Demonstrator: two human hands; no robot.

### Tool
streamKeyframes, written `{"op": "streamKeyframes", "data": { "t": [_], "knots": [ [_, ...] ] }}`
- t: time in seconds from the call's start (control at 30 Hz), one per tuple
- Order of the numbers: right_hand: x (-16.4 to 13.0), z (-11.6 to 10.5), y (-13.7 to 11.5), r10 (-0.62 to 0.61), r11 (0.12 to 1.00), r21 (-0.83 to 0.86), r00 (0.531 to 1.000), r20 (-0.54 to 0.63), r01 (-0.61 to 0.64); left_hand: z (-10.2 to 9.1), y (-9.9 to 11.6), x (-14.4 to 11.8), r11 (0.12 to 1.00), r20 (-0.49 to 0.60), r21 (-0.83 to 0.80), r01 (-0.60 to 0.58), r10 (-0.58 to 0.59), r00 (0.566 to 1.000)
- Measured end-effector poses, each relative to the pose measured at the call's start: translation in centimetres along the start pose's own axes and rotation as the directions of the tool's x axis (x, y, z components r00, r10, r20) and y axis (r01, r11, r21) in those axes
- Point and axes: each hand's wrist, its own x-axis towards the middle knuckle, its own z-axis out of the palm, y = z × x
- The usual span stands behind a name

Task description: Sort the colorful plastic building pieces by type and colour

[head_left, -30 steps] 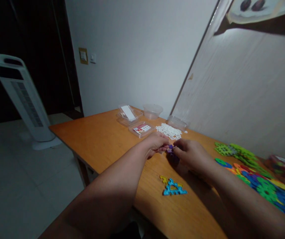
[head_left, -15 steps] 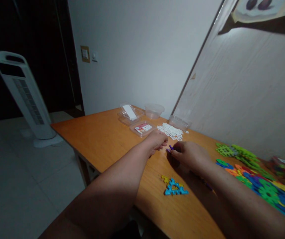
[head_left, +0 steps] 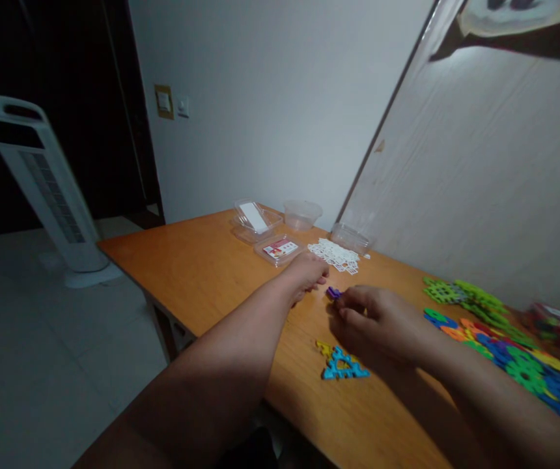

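Observation:
A small purple plastic piece (head_left: 333,293) lies low on the orange wooden table (head_left: 202,273), between my two hands. My right hand (head_left: 378,322) rests on the table with bent fingers, its fingertips pinched on the near end of the purple piece. My left hand (head_left: 308,272) sits just left of the piece with loosely curled fingers, holding nothing and not touching it. A flat blue triangle joined to a yellow piece (head_left: 341,363) lies just in front of my right hand.
White lattice pieces (head_left: 335,255) and several clear plastic tubs (head_left: 301,215) stand at the far end of the table. A spread of green, blue and orange interlocking pieces (head_left: 504,345) lies along the wall on the right. A white tower fan (head_left: 40,189) stands on the floor at the left.
My hands were together on the purple piece. The left hand has let go and drawn slightly away, and the right hand has lowered to the table and pulled back toward me.

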Motion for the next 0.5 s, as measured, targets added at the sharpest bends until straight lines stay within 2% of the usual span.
{"op": "streamKeyframes", "data": {
  "t": [0.07, 0.17, 0.33, 0.43, 0.5],
  "knots": [
    [-1.6, 0.4, -0.4, -0.062, 0.994, 0.097, 0.991, 0.123, 0.050, 0.0, 0.0, 0.1, 1.000, -0.007, -0.004, 0.006, -0.006, 1.000],
    [-3.5, 0.8, -0.6, -0.114, 0.993, 0.060, 0.975, 0.189, 0.104, -0.1, -0.1, 0.2, 1.000, -0.013, -0.002, 0.002, -0.002, 1.000],
    [-4.4, 1.1, -0.8, -0.148, 0.988, -0.011, 0.976, 0.157, 0.151, -0.1, -0.1, 0.3, 1.000, -0.016, 0.015, 0.009, -0.009, 1.000],
    [-4.3, 1.1, -0.7, -0.129, 0.992, 0.015, 0.981, 0.144, 0.128, 0.0, -0.1, 0.1, 1.000, -0.012, 0.020, 0.012, -0.012, 1.000],
    [-4.0, 1.1, -0.5, -0.103, 0.993, 0.058, 0.991, 0.085, 0.099, 0.0, 0.0, -0.1, 1.000, -0.001, 0.017, -0.001, 0.001, 1.000]
  ]
}}
